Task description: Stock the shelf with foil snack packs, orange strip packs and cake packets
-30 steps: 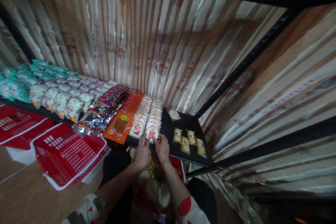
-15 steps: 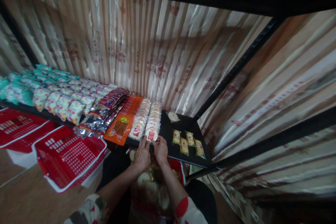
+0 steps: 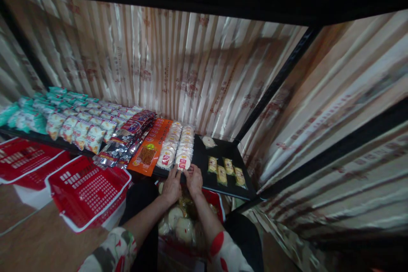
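Note:
At the front end of a row of overlapping round white crackers in clear wrappers, both my hands meet the lower edge of the nearest cracker packet (image 3: pixel 182 160), which has a red label. My left hand (image 3: pixel 171 186) has its fingers on the left of that edge. On the right side, my right hand (image 3: pixel 194 182) holds the same edge with bent fingers; the fingertips are partly hidden. A second row of cracker packets (image 3: pixel 166 158) lies just to the left. Below my forearms are more wrapped round pieces (image 3: pixel 185 228) in a red basket (image 3: pixel 221 207).
The black shelf (image 3: pixel 204 148) also bears an orange package (image 3: pixel 147 151), dark shiny packets (image 3: pixel 127 134), several white snack bags (image 3: pixel 79 134) and teal bags (image 3: pixel 33 119). To the right lie small yellow packs (image 3: pixel 222 175) and one round packet (image 3: pixel 209 141). A red basket (image 3: pixel 87 191) stands on the floor; a black post (image 3: pixel 274 87) rises behind.
The camera view has tilted and shifted slightly. Both hands stay at the front cracker packet, with little visible movement.

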`<state>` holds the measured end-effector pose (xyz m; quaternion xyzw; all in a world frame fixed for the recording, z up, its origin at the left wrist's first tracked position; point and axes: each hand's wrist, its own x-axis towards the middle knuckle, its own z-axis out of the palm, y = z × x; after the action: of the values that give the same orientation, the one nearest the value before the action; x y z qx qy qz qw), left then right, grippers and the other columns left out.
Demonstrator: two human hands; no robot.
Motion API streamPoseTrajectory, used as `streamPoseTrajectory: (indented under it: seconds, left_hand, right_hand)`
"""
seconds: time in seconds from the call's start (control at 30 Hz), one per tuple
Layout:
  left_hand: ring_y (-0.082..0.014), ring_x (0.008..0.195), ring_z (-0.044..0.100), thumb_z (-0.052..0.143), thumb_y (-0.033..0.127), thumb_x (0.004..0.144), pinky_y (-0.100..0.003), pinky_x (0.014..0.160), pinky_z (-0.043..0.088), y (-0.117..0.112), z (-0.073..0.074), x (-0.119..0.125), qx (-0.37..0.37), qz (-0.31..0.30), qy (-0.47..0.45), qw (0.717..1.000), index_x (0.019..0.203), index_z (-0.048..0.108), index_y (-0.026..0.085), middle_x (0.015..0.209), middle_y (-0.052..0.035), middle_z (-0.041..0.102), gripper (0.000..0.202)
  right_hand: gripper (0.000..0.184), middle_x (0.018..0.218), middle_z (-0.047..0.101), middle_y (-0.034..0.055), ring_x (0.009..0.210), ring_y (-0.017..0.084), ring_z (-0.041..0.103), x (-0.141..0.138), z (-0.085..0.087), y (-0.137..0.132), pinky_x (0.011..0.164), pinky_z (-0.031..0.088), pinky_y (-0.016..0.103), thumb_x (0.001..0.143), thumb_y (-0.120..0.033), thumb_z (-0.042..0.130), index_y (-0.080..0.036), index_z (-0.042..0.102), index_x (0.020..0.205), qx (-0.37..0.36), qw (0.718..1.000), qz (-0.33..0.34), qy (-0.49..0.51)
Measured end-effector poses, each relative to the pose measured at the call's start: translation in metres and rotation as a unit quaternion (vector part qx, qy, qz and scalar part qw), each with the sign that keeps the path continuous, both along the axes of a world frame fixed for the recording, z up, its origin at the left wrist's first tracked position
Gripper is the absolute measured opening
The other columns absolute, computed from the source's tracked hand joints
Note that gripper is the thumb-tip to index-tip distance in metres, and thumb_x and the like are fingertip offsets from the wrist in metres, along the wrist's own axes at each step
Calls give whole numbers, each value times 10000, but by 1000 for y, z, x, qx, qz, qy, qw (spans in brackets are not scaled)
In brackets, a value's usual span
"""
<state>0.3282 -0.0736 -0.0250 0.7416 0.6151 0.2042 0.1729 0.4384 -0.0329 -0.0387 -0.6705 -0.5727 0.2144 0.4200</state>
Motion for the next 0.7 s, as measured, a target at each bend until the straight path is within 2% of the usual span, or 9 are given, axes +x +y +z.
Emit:
streamPoseTrajectory:
  seconds: [0.1, 0.27, 0.4, 0.57, 0.7]
  left_hand:
    - [-222, 1330, 250, 420, 36, 685, -320, 1088, 258, -1, 0, 0, -2, -8, 2, 1000, 1313, 376, 60, 1452, -143, 258, 630]
    - [-240, 1333, 242, 419, 31, 672, -359, 1080, 260, -3, -2, 1, 2, -12, 21, 1000, 1321, 367, 83, 1458, -136, 247, 654]
    - [-247, 1346, 202, 409, 35, 666, -368, 1085, 247, -5, -5, 1, 13, -26, 33, 999, 1341, 317, 41, 1471, -158, 189, 681]
    - [-242, 1349, 192, 417, 39, 663, -379, 1083, 251, -4, -8, 0, 12, -27, 25, 999, 1341, 309, 43, 1469, -165, 189, 686]
    - [-226, 1343, 214, 415, 57, 696, -387, 1081, 265, -3, -9, -2, 29, -28, 15, 999, 1332, 327, 78, 1461, -142, 234, 643]
  right_hand:
    - [298, 920, 594, 100, 687, 172, 602, 1, -2, 0, 646, 504, 277, 722, -239, 540, -139, 581, 1000, 9, 1000, 3, 20]
    - [252, 876, 596, 78, 669, 173, 595, 1, -2, 0, 639, 508, 279, 701, -191, 535, -168, 605, 941, 16, 1000, -1, 24]
    - [282, 918, 585, 81, 689, 166, 599, 1, -1, -3, 650, 506, 272, 715, -181, 515, -170, 591, 986, 16, 1000, 7, 20]
    - [295, 923, 583, 90, 712, 163, 600, 1, -2, -3, 683, 499, 273, 723, -215, 515, -156, 590, 1002, 9, 1000, 4, 19]
    - [344, 955, 602, 99, 744, 159, 603, 4, 1, -2, 700, 494, 278, 717, -278, 517, -136, 583, 1023, 10, 996, -13, 83]
